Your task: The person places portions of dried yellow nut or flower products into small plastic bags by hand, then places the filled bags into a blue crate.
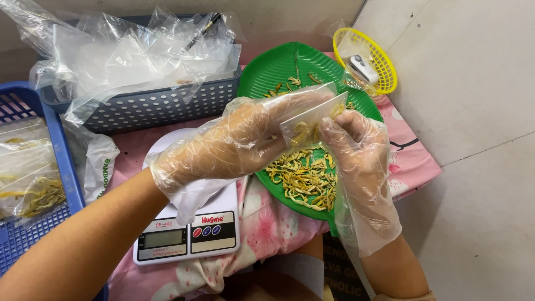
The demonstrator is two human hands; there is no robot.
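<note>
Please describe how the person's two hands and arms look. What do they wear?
Both the left hand and the right hand wear loose, crinkled, transparent plastic gloves with wide cuffs ending near the wrists. The forearms are bare, without sleeves, watches or jewellery visible.

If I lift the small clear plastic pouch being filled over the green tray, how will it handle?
The small clear plastic pouch is thin film, so probably floppy. It holds only a few dried yellow strips, likely very light. Both the gloved left hand and gloved right hand pinch it, perhaps because it is slippery.
</note>
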